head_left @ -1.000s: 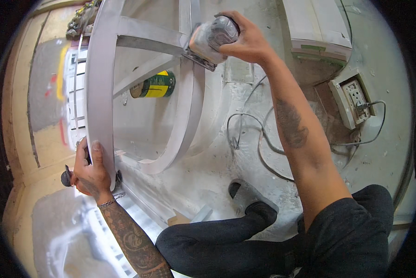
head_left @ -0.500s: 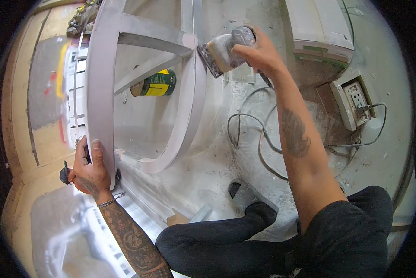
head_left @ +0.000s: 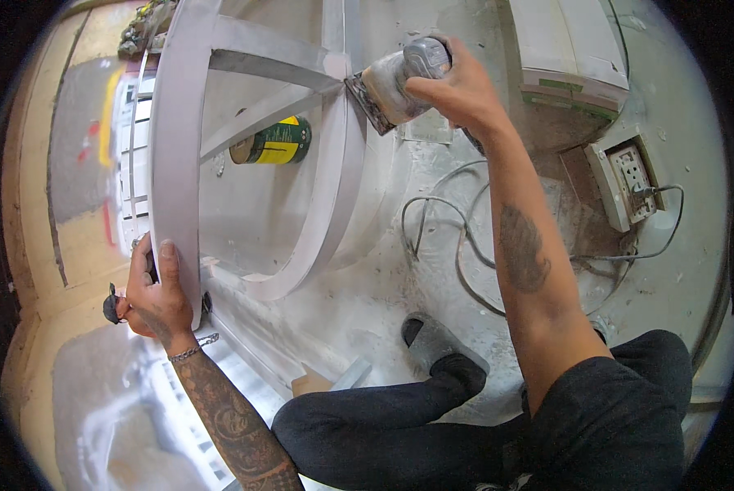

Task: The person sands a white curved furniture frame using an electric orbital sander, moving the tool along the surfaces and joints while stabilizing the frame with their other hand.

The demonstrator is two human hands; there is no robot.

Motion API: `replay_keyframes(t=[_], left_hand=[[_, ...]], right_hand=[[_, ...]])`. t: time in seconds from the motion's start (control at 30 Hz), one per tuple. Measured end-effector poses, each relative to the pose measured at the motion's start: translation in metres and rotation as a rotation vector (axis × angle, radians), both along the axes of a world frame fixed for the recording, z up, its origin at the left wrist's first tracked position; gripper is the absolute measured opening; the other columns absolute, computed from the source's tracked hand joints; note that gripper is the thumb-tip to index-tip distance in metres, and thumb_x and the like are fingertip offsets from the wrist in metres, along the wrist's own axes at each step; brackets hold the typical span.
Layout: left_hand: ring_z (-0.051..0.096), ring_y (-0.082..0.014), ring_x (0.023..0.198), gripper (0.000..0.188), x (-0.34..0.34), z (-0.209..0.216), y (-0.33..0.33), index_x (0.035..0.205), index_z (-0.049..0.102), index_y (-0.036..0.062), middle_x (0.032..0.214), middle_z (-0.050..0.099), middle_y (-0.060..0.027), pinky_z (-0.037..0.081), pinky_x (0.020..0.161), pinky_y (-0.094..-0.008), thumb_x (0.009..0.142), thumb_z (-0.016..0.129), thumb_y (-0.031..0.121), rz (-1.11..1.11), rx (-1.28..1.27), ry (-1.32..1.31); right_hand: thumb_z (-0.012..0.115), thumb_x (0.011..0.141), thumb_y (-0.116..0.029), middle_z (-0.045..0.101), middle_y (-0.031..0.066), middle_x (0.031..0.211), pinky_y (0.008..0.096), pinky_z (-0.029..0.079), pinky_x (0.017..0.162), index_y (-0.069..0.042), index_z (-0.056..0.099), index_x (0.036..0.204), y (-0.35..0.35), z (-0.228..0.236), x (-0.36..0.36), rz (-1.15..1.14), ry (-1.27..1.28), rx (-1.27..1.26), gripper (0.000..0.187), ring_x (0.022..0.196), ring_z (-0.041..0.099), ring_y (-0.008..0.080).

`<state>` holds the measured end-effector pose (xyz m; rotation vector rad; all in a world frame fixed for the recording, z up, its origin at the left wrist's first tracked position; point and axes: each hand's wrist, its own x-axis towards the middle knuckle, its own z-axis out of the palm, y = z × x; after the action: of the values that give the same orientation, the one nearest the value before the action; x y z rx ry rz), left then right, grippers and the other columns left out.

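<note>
A pale grey primed frame (head_left: 177, 155) with straight bars and a curved leg stands on the left. My left hand (head_left: 161, 286) is closed round its long upright near the lower end, thumb on the face, with the other fingers partly hidden behind. My right hand (head_left: 465, 86) grips a dusty power sander (head_left: 391, 86) by its rounded dark top. The sander is tilted, its flat pad against or very near the outer side of the curved leg (head_left: 342, 155), just below the joint with the crossbar (head_left: 277, 53).
Behind the frame lies a green and yellow can (head_left: 281, 141) on its side. A dark cord (head_left: 465, 237) loops over the dusty floor right of the frame. At right are a socket box (head_left: 624, 180) with a plug and a white carton (head_left: 567, 49). Another person (head_left: 117, 304) shows at far left.
The sander and my right hand have shifted very slightly up and left along the curved leg. My left hand keeps its hold on the upright.
</note>
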<state>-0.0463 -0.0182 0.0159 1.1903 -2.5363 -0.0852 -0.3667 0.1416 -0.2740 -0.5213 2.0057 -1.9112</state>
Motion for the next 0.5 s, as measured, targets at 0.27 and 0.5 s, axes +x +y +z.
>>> replay_keyframes(t=[0.27, 0.5], left_hand=[[0.064, -0.0198, 0.095, 0.045, -0.029, -0.001, 0.009, 0.117, 0.065, -0.0045, 0.103, 0.070, -0.0128, 0.050, 0.088, -0.0330, 0.093, 0.066, 0.034, -0.082, -0.050, -0.063], [0.065, -0.0203, 0.093, 0.050, -0.037, -0.010, 0.004, 0.116, 0.066, -0.0042, 0.103, 0.070, -0.0132, 0.050, 0.086, -0.0336, 0.091, 0.070, 0.039, -0.103, -0.044, -0.046]], right_hand=[[0.075, 0.064, -0.027, 0.069, 0.0176, 0.102, 0.0374, 0.053, 0.086, -0.002, 0.059, 0.127, 0.012, 0.034, 0.010, 0.009, 0.185, 0.174, 0.070, 0.094, 0.067, 0.0303], [0.078, 0.064, -0.029, 0.067, 0.0196, 0.111, 0.0418, 0.051, 0.091, -0.003, 0.059, 0.127, 0.013, 0.061, 0.026, -0.113, 0.214, 0.308, 0.070, 0.102, 0.065, 0.0356]])
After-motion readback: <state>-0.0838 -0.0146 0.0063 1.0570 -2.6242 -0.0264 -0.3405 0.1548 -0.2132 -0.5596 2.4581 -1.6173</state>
